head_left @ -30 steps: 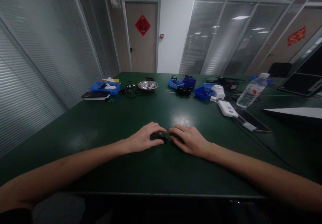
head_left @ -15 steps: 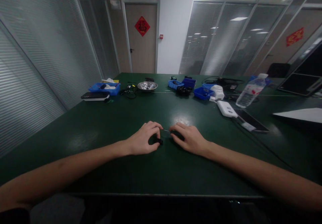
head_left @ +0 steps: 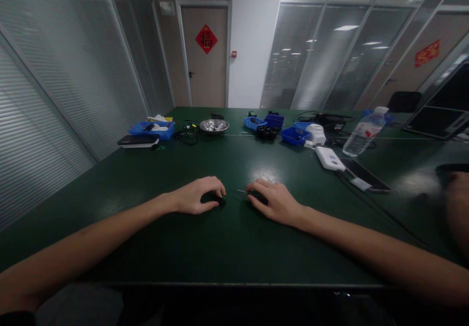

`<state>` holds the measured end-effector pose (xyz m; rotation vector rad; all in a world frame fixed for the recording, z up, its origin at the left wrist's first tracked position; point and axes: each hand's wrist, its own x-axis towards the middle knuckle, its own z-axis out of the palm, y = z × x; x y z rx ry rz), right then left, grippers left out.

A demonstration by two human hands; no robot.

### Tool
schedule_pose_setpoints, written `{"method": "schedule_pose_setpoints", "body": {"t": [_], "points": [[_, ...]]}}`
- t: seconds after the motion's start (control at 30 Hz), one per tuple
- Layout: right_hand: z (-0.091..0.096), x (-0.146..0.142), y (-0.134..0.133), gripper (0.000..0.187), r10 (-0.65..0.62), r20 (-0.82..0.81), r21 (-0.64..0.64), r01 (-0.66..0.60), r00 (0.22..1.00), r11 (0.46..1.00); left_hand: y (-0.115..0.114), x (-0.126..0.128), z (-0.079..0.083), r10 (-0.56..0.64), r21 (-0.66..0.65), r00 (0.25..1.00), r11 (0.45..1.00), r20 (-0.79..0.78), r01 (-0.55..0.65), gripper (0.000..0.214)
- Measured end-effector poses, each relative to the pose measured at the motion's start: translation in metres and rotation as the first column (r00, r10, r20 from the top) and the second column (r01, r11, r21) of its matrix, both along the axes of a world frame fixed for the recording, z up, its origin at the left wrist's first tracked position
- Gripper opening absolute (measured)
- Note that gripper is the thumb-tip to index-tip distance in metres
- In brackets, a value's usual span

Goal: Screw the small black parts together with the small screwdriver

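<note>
Over the last half second the left hand has drawn away to the left, its thumb and fingers bent round a small dark piece with a touch of green, pinched just above the table. The right hand has stayed about where it was, fingertips and thumb closed on the right end of a thin pale rod that points left into the gap; whether it grips something more under the palm I cannot tell. Rod and dark piece are apart, so the two seem to be separate parts, one in each hand. At the far right edge another person's hand has come in, blurred, its grip unreadable, and the white sheet once lying there no longer shows.

Containers stand along the far side. On the left, a blue tray holds white, crumpled-looking items and something dark. Next, a steel bowl carries small shiny pieces too tiny to name. Right of it, a light blue basket has a dark object inside, just beside a dark blue box. Farther right and nearer sits a blue bin, contents unclear, then a tilted-looking clear bottle with a red-marked label.
</note>
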<state>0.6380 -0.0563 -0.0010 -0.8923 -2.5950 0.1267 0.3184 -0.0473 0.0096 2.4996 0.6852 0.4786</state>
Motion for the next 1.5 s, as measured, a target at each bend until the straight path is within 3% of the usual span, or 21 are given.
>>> {"method": "schedule_pose_setpoints", "body": {"t": [0.17,0.4,0.57,0.73,0.9,1.07,1.23,1.43,1.5], "points": [[0.002,0.000,-0.001,0.023,0.007,0.005,-0.015,-0.006,1.000,1.000,0.009,-0.006,-0.003,0.062,0.098,0.996,0.994,-0.069,-0.055,0.021],[-0.001,0.001,0.001,0.022,-0.002,0.014,-0.010,0.002,1.000,1.000,0.038,-0.026,-0.018,0.353,0.159,0.936,0.924,-0.006,-0.348,0.025],[-0.002,0.001,0.001,0.023,0.005,0.003,-0.003,-0.005,1.000,1.000,0.049,-0.030,-0.024,0.435,0.149,0.900,0.890,0.005,-0.431,0.032],[0.001,0.001,0.001,0.023,0.004,0.002,-0.016,-0.004,1.000,1.000,0.075,-0.065,-0.025,0.520,0.163,0.853,0.847,-0.053,-0.506,0.041],[0.001,0.001,0.000,0.024,-0.006,0.010,-0.025,0.006,1.000,1.000,0.104,-0.148,-0.024,0.682,0.214,0.728,0.723,-0.071,-0.656,0.047],[0.000,0.000,-0.001,0.023,0.000,0.010,-0.026,0.000,1.000,1.000,0.110,-0.214,-0.024,0.827,0.230,0.559,0.556,-0.058,-0.799,0.049],[-0.001,0.000,0.000,0.023,-0.015,0.025,-0.022,0.016,1.000,1.000,0.112,-0.226,-0.027,0.920,0.271,0.392,0.376,0.009,-0.886,0.051],[-0.001,0.001,0.000,0.024,-0.019,0.028,-0.042,0.021,0.999,0.999,0.120,-0.230,-0.035,0.944,0.354,0.329,0.310,-0.005,-0.882,0.043],[0.000,0.001,-0.001,0.024,-0.017,0.027,-0.048,0.018,0.999,0.999,0.122,-0.234,-0.038,0.941,0.370,0.337,0.318,-0.015,-0.873,0.043]]}}
